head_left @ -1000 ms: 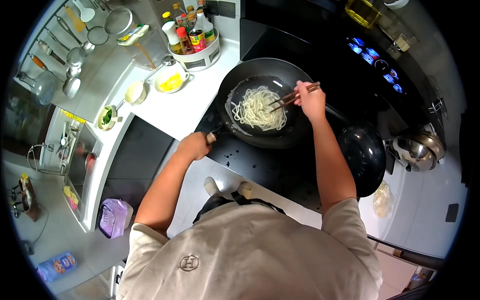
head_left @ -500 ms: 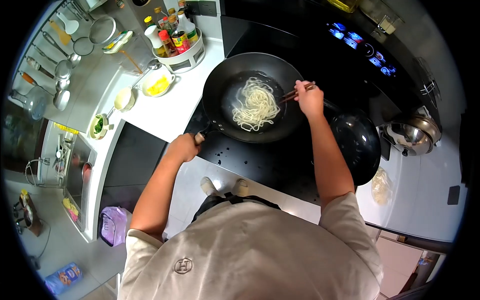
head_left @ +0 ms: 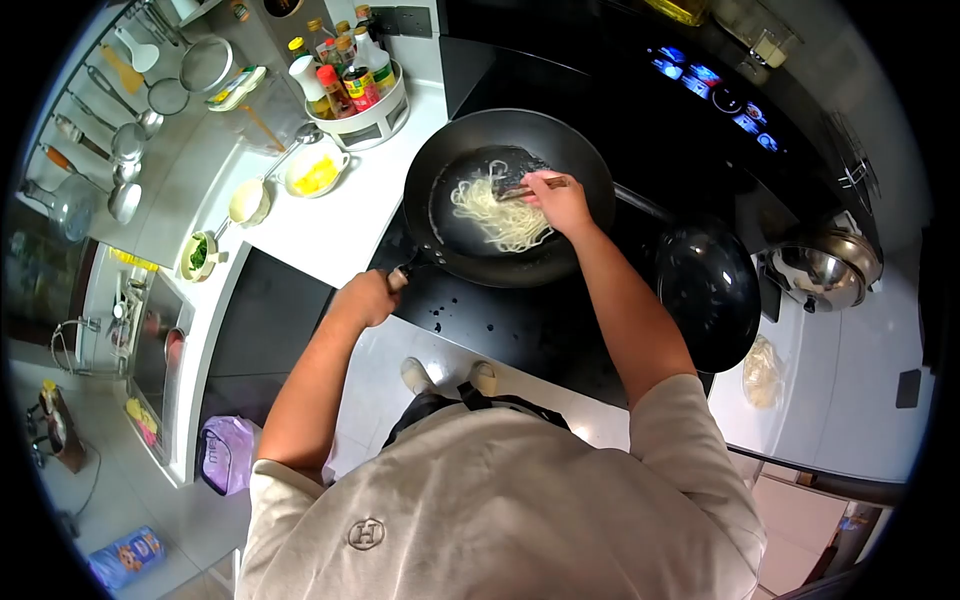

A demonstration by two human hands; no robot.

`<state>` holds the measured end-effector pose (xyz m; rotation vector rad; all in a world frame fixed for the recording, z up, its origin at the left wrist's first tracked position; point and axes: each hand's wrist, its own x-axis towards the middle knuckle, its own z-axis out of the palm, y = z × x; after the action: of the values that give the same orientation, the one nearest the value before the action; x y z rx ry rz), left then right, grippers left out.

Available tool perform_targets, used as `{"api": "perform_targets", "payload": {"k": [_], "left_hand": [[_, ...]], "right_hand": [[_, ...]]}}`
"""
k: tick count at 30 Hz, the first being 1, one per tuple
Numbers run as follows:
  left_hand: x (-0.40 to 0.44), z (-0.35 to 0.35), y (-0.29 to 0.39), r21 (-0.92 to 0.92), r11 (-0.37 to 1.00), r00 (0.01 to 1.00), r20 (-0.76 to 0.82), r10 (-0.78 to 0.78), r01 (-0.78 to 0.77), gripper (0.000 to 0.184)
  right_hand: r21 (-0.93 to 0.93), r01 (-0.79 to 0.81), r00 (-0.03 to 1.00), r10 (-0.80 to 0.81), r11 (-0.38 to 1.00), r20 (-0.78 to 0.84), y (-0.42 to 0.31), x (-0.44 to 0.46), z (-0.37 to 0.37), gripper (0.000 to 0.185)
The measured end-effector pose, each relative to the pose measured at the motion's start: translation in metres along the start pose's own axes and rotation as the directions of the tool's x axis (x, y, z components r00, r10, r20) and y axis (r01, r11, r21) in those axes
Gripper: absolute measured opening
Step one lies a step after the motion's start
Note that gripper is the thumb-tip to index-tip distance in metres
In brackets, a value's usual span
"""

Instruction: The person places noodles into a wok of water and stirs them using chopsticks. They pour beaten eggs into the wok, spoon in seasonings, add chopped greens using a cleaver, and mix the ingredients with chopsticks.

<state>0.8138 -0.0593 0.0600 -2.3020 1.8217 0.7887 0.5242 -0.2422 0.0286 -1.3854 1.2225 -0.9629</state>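
A black wok (head_left: 560,255) stands on the dark cooktop (head_left: 480,320). My left hand (head_left: 362,298) is closed around the wok's handle (head_left: 400,275) at its lower left. Over the inside of the wok, my right hand (head_left: 558,203) grips a pair of chopsticks (head_left: 522,190); their tips reach the noodles (head_left: 508,222), though the exact contact is blurred. Pale noodles lie in a loose heap on the wok's bottom, with a few strands raised toward the far side.
A second dark wok (head_left: 708,295) sits to the right, beside a metal pot (head_left: 815,275). Bottles in a white rack (head_left: 372,122) stand at the back left, near a bowl of yellow food (head_left: 316,175) and a bowl of greens (head_left: 198,255). A bagged item (head_left: 763,372) lies at right.
My right hand has moved left with the chopsticks, from the wok's right rim to above the noodles. The noodle heap has spread and shifted. My left hand stays on the handle.
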Motion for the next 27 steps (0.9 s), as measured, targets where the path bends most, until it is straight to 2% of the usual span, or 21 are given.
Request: {"api": "perform_targets", "payload": {"k": [1,3,5,7,8,9,11,13,15,17,18,19,21,23,24,25,27], "left_hand": [[-0.002,0.001,-0.001,-0.005,1.0,1.0,0.0,-0.002,0.002,0.029],[0.0,0.003,-0.005,0.011,1.0,1.0,0.013,-0.004,0.003,0.03],[0.002,0.004,-0.003,0.011,1.0,1.0,0.024,-0.01,0.009,0.03],[-0.003,-0.003,0.002,0.014,1.0,0.999,0.036,-0.021,0.02,0.03],[-0.002,-0.002,0.002,0.009,1.0,0.999,0.029,-0.015,0.015,0.03],[-0.001,-0.001,0.001,0.004,1.0,1.0,0.021,-0.011,0.011,0.03],[-0.002,0.0,-0.001,0.004,1.0,1.0,0.016,-0.014,0.014,0.03],[-0.003,-0.001,0.001,0.013,1.0,1.0,0.015,-0.021,0.021,0.03],[-0.003,-0.001,0.002,0.0,1.0,1.0,0.023,-0.018,0.018,0.03],[-0.003,-0.001,0.003,-0.007,1.0,1.0,0.023,-0.013,0.014,0.03],[-0.004,-0.002,0.004,-0.008,1.0,1.0,0.021,-0.012,0.012,0.03],[-0.005,-0.003,0.003,-0.006,1.0,1.0,0.018,-0.012,0.012,0.03],[0.0,0.004,-0.003,0.006,1.0,1.0,0.009,-0.001,0.001,0.03],[0.001,0.002,-0.003,0.017,1.0,1.0,0.005,0.008,-0.008,0.03],[-0.003,-0.001,0.001,0.018,1.0,1.0,0.004,0.007,-0.007,0.03],[-0.005,-0.002,0.003,0.018,1.0,1.0,0.006,0.005,-0.005,0.03],[-0.004,0.0,0.001,0.008,1.0,1.0,0.022,-0.004,0.004,0.031]], "right_hand": [[0.097,-0.061,0.996,0.054,0.993,0.071,-0.003,-0.002,0.001,0.024],[0.004,-0.067,0.997,0.067,0.998,0.034,-0.003,0.002,-0.015,0.027],[-0.129,-0.01,0.994,-0.004,0.992,-0.105,0.0,0.007,-0.026,0.027],[-0.081,0.053,0.983,-0.067,0.995,-0.173,0.01,0.003,-0.012,0.026],[0.057,0.028,0.993,-0.022,0.998,-0.114,0.011,-0.006,-0.002,0.024],[0.12,-0.029,0.993,0.042,0.992,-0.108,-0.003,-0.017,0.009,0.022],[0.024,-0.081,0.995,0.082,0.996,-0.064,-0.012,-0.012,-0.002,0.022],[-0.211,-0.07,0.985,0.035,0.975,-0.168,-0.024,-0.005,-0.025,0.023],[-0.193,-0.033,0.939,-0.036,0.981,-0.343,-0.024,-0.002,-0.032,0.025],[-0.229,0.074,0.954,-0.135,0.971,-0.266,-0.003,-0.002,-0.019,0.025],[-0.074,0.061,0.965,-0.077,0.995,-0.25,-0.003,-0.009,-0.003,0.024],[-0.02,0.024,0.983,-0.027,1.0,-0.184,-0.005,-0.013,0.003,0.023],[-0.082,-0.053,0.991,0.043,0.995,-0.123,-0.018,-0.009,-0.004,0.024],[-0.084,0.011,0.984,-0.026,0.996,-0.178,-0.029,-0.001,-0.023,0.025],[-0.049,0.037,0.969,-0.048,0.998,-0.243,-0.037,0.003,-0.03,0.027],[-0.09,0.079,0.942,-0.104,0.993,-0.319,-0.038,0.007,-0.032,0.025],[-0.282,0.293,0.893,-0.367,0.914,-0.261,-0.013,0.016,-0.02,0.021]]}}
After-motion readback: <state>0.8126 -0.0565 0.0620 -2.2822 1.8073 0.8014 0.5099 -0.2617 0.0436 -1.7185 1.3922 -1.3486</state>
